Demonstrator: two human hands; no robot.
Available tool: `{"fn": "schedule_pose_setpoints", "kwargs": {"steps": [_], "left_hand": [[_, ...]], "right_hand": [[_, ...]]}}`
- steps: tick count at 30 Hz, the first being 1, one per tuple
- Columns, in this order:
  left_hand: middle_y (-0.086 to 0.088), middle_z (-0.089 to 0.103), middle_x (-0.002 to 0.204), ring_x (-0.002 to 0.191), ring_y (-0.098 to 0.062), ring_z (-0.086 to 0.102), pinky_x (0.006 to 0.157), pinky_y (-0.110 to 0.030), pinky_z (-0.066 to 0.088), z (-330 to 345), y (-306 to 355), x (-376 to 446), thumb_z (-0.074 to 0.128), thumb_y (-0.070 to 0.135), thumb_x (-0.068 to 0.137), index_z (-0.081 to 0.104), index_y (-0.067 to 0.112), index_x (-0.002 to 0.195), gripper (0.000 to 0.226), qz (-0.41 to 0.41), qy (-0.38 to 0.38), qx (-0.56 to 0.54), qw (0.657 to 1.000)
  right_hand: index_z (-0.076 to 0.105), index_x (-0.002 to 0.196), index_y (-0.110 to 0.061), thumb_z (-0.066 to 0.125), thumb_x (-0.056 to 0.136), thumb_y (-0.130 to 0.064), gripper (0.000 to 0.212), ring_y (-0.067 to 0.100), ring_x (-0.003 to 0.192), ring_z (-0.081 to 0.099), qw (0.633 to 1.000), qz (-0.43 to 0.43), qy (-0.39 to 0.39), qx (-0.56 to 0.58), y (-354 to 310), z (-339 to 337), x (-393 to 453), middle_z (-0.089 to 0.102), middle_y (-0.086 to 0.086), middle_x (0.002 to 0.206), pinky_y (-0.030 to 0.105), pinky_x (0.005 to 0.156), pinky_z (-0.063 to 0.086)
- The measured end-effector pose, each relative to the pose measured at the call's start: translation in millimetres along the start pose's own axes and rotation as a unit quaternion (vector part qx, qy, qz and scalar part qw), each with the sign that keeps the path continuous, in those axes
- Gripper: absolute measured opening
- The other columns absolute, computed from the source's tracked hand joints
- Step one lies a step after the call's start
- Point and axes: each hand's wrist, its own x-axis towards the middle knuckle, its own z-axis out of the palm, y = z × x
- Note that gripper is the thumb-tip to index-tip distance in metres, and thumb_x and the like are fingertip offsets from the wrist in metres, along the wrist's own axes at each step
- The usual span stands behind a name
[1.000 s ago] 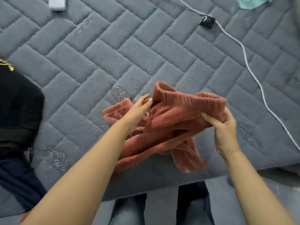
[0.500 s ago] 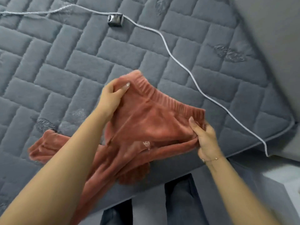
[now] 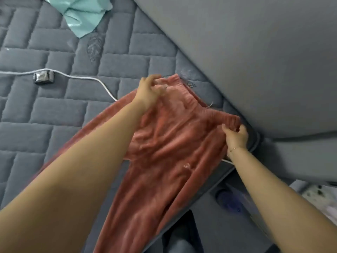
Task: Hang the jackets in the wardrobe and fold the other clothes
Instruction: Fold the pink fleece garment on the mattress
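Trousers [image 3: 169, 147] now spread flat, waistband stretched toward bed corner

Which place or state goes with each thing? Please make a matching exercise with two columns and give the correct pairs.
Things:
1. rust-pink trousers
2. mint cloth
3. white cable
4. right hand

Descriptions:
A. lies at the far edge of the mattress
B. grips one waistband corner
C. runs across the quilted mattress
D. spread out, held at the waistband

Pairs: 1-D, 2-A, 3-C, 4-B
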Motion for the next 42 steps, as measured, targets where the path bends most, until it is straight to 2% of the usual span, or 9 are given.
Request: {"fn": "schedule_pose_setpoints", "kwargs": {"steps": [3, 7, 12, 14, 18, 23, 29, 34, 42], "left_hand": [[-0.013, 0.053, 0.123, 0.11, -0.022, 0.055, 0.101, -0.02, 0.043, 3.0, -35.4, -36.8, 0.072, 0.007, 0.087, 0.058, 0.003, 0.128, 0.044, -0.024, -0.04, 0.009, 0.999], [-0.017, 0.053, 0.13, 0.124, -0.027, 0.051, 0.11, -0.037, 0.037, -25.5, -91.8, -110.2, 0.067, 0.005, 0.089, 0.059, 0.003, 0.128, 0.039, -0.055, -0.028, 0.027, 0.998], [-0.021, 0.058, 0.114, 0.108, -0.037, 0.058, 0.103, -0.045, 0.045, -73.3, -154.9, -212.1, 0.065, 0.007, 0.091, 0.065, 0.004, 0.115, 0.024, -0.156, 0.034, -0.044, 0.986], [-0.02, 0.061, 0.117, 0.107, -0.033, 0.06, 0.098, -0.031, 0.049, -97.0, -182.6, -252.0, 0.065, 0.007, 0.091, 0.065, 0.007, 0.116, 0.024, -0.19, 0.058, -0.077, 0.977], [-0.015, 0.065, 0.12, 0.096, -0.013, 0.061, 0.086, -0.015, 0.047, -148.0, -238.3, -336.1, 0.061, 0.003, 0.093, 0.064, 0.007, 0.115, 0.023, -0.248, 0.137, -0.135, 0.949], [-0.01, 0.064, 0.121, 0.102, -0.011, 0.058, 0.093, -0.02, 0.044, -201.5, -307.4, -417.5, 0.06, 0.003, 0.094, 0.06, 0.006, 0.119, 0.026, -0.305, 0.21, -0.207, 0.906], [-0.019, 0.043, 0.136, 0.094, -0.01, 0.051, 0.108, -0.038, 0.039, -251.6, -383.7, -466.8, 0.071, 0.01, 0.087, 0.039, 0.002, 0.134, 0.057, -0.363, 0.337, -0.211, 0.843], [-0.008, 0.043, 0.142, 0.123, -0.017, 0.055, 0.093, -0.032, 0.051, -281.4, -413.8, -460.2, 0.073, 0.021, 0.087, 0.007, 0.036, 0.149, 0.092, -0.342, 0.356, -0.422, 0.76], [-0.003, 0.033, 0.145, 0.132, -0.02, 0.042, 0.106, -0.032, 0.042, -329.2, -422.4, -431.4, 0.066, 0.024, 0.09, 0.052, 0.021, 0.126, 0.04, -0.262, 0.264, -0.205, 0.905]], "right_hand": [[0.035, 0.146, -0.009, 0.073, 0.087, -0.021, 0.071, 0.031, 0.128, 0.05, 0.994, 0.042, -0.031, -0.095, 23.6, -1.6, -2.7, 0.047, 0.013, 0.144, 0.047, 0.107, 0.042], [0.012, 0.154, -0.004, 0.07, 0.088, -0.021, 0.089, 0.025, 0.148, 0.017, 0.971, -0.087, -0.016, -0.222, 47.5, 1.0, -55.4, 0.016, 0.013, 0.161, 0.035, 0.122, 0.013], [0.035, 0.147, -0.001, 0.067, 0.088, -0.007, 0.067, 0.018, 0.144, 0.024, 0.932, -0.244, -0.059, -0.262, 83.8, 19.7, -158.3, 0.024, 0.016, 0.157, 0.022, 0.116, 0.015], [0.05, 0.137, -0.002, 0.067, 0.088, -0.004, 0.052, 0.018, 0.133, 0.04, 0.931, -0.259, -0.104, -0.236, 105.0, 37.2, -201.2, 0.043, 0.014, 0.146, 0.025, 0.114, 0.026], [0.062, 0.122, -0.005, 0.065, 0.088, -0.003, 0.033, 0.023, 0.114, 0.055, 0.928, -0.221, -0.194, -0.228, 155.9, 84.6, -280.2, 0.057, 0.005, 0.119, 0.039, 0.103, 0.044], [0.063, 0.116, -0.014, 0.063, 0.091, -0.006, 0.027, 0.012, 0.101, 0.057, 0.928, -0.156, -0.257, -0.22, 217.1, 153.0, -357.2, 0.061, 0.005, 0.12, 0.006, 0.08, 0.042], [0.053, 0.129, -0.003, 0.057, 0.096, -0.009, 0.034, 0.022, 0.107, 0.058, 0.961, 0.075, -0.252, -0.081, 265.2, 219.8, -402.6, 0.058, 0.009, 0.113, 0.027, 0.079, 0.052], [0.049, 0.124, -0.012, 0.05, 0.101, -0.018, 0.024, 0.021, 0.11, 0.057, 0.942, 0.172, -0.274, 0.085, 272.4, 244.1, -409.8, 0.059, 0.008, 0.118, 0.034, 0.091, 0.047], [0.051, 0.137, -0.014, 0.054, 0.099, -0.021, 0.039, 0.018, 0.11, 0.062, 0.909, 0.225, -0.311, 0.163, 242.6, 303.4, -426.1, 0.062, 0.006, 0.13, 0.03, 0.081, 0.055]]}}
